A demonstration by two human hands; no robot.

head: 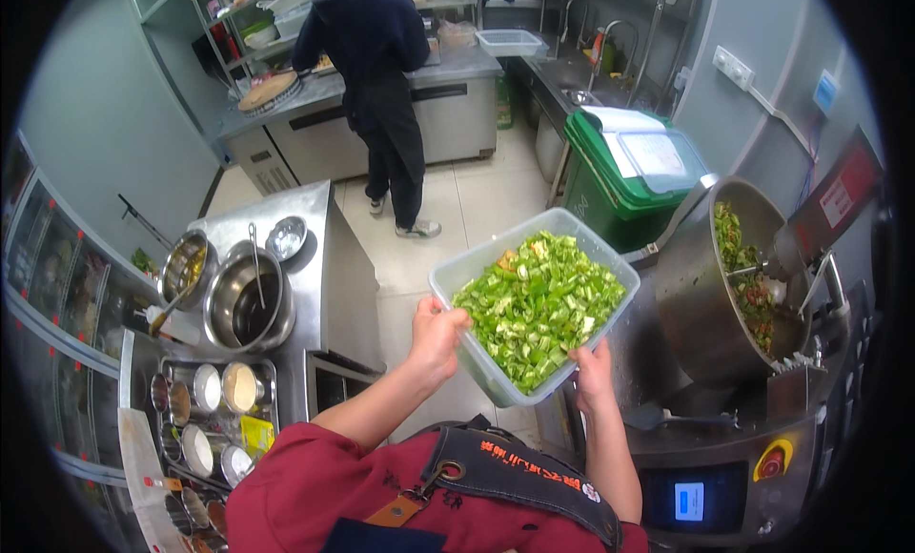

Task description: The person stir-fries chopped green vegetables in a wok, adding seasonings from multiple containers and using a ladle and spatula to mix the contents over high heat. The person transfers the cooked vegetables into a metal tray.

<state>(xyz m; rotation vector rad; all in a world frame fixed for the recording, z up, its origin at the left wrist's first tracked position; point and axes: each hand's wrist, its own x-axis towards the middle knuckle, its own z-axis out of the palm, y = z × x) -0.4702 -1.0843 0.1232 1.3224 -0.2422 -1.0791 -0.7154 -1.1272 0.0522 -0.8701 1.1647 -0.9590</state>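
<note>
Chopped green peppers (pixel 536 310) nearly fill a clear plastic tub (pixel 500 385) held up in front of my body. My left hand (pixel 437 338) grips its left side, thumb over the rim. At the near right side, my right hand (pixel 595 373) has hold of the rim. The tub is tilted, so its contents face me. To the right stands a tilted steel cooking drum (pixel 686 295) of a stir-fry machine, with chopped green and reddish food (pixel 743 281) inside. My right hand is left of the drum and apart from it.
Left, a steel counter (pixel 314 231) holds a pot of dark liquid (pixel 250 306) and a tray of seasoning cups (pixel 207 388). A green lidded bin (pixel 615 188) stands beyond the tub. A co-worker (pixel 372 67) stands at the far counter. The machine's control panel (pixel 693 496) is lower right.
</note>
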